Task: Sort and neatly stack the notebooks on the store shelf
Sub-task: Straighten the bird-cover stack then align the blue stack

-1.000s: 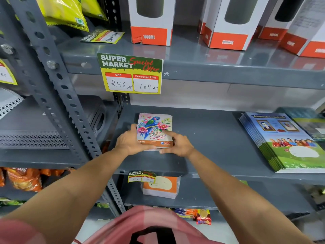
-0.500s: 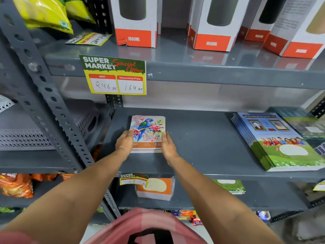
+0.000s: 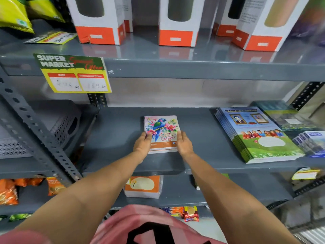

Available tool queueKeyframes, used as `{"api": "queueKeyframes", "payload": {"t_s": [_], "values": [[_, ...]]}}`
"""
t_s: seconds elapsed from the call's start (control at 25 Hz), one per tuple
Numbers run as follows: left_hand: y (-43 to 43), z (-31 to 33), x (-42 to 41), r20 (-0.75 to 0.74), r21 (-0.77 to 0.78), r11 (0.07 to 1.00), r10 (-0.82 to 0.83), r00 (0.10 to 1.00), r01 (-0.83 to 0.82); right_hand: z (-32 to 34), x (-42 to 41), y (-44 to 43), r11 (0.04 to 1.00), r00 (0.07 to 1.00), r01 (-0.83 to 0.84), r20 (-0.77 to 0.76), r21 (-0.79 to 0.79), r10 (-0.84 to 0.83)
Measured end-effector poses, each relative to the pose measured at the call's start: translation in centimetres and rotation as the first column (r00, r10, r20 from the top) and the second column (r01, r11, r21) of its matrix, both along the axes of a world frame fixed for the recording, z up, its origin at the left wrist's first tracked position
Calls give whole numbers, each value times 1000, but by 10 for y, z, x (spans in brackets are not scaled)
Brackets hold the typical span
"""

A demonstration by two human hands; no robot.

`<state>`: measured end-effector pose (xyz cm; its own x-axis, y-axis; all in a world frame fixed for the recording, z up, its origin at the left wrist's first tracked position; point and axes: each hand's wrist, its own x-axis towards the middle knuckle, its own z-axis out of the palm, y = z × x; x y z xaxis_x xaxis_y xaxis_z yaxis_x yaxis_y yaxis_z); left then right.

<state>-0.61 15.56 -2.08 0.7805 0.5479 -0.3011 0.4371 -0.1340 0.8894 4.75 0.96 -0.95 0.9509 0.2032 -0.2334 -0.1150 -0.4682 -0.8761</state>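
Note:
A small stack of notebooks with a parrot and flowers on the cover (image 3: 161, 127) lies flat on the middle grey shelf (image 3: 116, 138). My left hand (image 3: 142, 145) presses against the stack's left edge, thumb on the cover. On the opposite side, my right hand (image 3: 183, 144) grips the right edge. A taller stack of larger blue and green notebooks (image 3: 255, 134) lies to the right on the same shelf. Further right sit more notebook stacks (image 3: 311, 143), partly cut off by the frame.
White and orange bottle boxes (image 3: 175, 23) stand on the shelf above, whose edge carries a price tag (image 3: 73, 74). A grey perforated basket (image 3: 58, 124) sits on the left bay. Orange notebooks (image 3: 143, 186) lie on the shelf below. A slotted upright (image 3: 35, 129) crosses the left.
Both hands shifted from the stack's front corners to its two sides. The stack now sits farther right on the shelf relative to the price tag and the upright. The view has swung left.

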Motion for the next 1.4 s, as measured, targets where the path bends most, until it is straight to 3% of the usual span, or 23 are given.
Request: {"api": "queueKeyframes", "payload": {"t_s": [0.24, 0.44, 0.68, 0.8, 0.92, 1.0, 1.12, 1.24, 1.4], "values": [[-34, 1, 25, -15, 15, 1000, -20, 1000, 21, -1, 11, -42, 1000, 1000, -16, -12, 20, 16], [-35, -4, 34, -113, 284, 959, 33, 993, 0, -5, 19, -49, 993, 992, -118, -33, 24, 119], [-50, 2, 48, -243, 508, 861, 103, 964, 37, 11, 40, -84, 938, 950, -311, -26, -154, 311], [-76, 12, 64, -216, 708, 703, 128, 968, 65, 16, 75, -124, 927, 954, -255, 83, -274, 287], [-135, 19, 87, -200, 821, 536, -53, 978, 197, 26, 115, -181, 895, 942, -179, 193, -409, 276], [-189, 22, 103, -183, 762, 587, -212, 960, 275, 37, 132, -212, 880, 924, -131, 265, -456, 275], [-272, 20, 128, -87, 564, 753, -355, 931, 339, 42, 159, -263, 854, 898, -72, 340, -515, 280], [-315, 15, 150, -31, 251, 923, -293, 956, 291, 33, 184, -323, 797, 935, 18, 292, -604, 200], [-344, 17, 160, 18, 12, 981, -192, 981, 192, 16, 198, -382, 780, 994, 3, 88, -626, 67]]}}
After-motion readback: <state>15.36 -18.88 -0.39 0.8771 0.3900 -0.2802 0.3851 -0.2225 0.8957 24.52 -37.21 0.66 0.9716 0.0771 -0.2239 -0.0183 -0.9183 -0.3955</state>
